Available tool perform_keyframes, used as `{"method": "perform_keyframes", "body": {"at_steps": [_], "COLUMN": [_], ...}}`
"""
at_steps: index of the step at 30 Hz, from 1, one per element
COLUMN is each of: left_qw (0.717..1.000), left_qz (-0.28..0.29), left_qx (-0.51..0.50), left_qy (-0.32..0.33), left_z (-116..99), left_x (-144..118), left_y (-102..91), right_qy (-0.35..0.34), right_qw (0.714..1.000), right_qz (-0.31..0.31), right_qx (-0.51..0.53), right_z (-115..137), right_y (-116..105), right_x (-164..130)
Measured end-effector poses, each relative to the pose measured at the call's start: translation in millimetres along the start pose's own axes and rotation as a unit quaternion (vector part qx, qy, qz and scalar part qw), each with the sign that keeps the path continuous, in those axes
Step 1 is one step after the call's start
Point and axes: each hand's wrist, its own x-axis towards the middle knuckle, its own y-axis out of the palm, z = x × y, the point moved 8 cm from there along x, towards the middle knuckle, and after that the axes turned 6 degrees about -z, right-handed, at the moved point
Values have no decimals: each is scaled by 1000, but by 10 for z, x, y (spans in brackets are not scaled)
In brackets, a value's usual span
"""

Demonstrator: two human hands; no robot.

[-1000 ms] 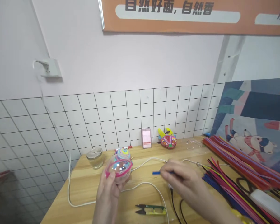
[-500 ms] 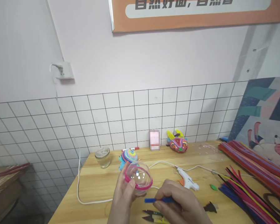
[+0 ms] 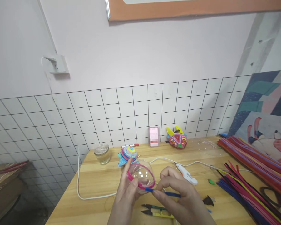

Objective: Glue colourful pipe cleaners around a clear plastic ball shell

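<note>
My left hand (image 3: 128,190) is closed round the side of a clear plastic ball (image 3: 142,175) that has pink pipe cleaner bands round it. Between the thumb and fingers of my right hand (image 3: 178,193) is a blue pipe cleaner (image 3: 168,194). Its tip lies against the lower pink band, at the front of the ball. Under my right hand lie thread snips (image 3: 152,211) with a yellow-green handle, partly hidden. A white hot glue gun (image 3: 188,175) rests just behind my right hand.
Behind the ball sits a colourful striped craft piece (image 3: 128,153). A glass jar (image 3: 101,154) stands at the left, and a decorated animal head (image 3: 177,139) near the wall. Pipe cleaner bundles (image 3: 243,193) cover the right side. A white cable (image 3: 93,198) crosses the table.
My right hand has brought the blue pipe cleaner up and left, from beside the ball to the pink band. The ball stays in my left hand. The view has tilted slightly down.
</note>
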Motion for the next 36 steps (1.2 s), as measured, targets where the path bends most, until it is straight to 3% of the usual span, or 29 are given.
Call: {"method": "perform_keyframes", "body": {"at_steps": [7, 11, 15, 18, 24, 36], "left_qw": [1000, 1000, 999, 996, 993, 995], "left_qz": [2, 6, 32, 75, 106, 86], "left_qx": [2, 14, 5, 3, -6, 8], "left_qy": [28, -12, 20, 51, 52, 43], "left_z": [82, 152, 73, 0, -51, -48], "left_x": [160, 267, 151, 1, -82, -106], "left_y": [-133, -188, -107, 11, 96, 100], "right_qy": [-12, 20, 66, 61, 44, 28], "right_qw": [999, 1000, 997, 997, 998, 999], "right_qz": [-20, -1, 13, 14, 4, 19], "right_qx": [-39, -23, 29, 41, 47, 20], "right_z": [-59, -139, -131, -93, -65, -49], "right_y": [-18, 0, 28, 28, 13, 24], "right_x": [-12, -24, -36, -34, -33, -34]}}
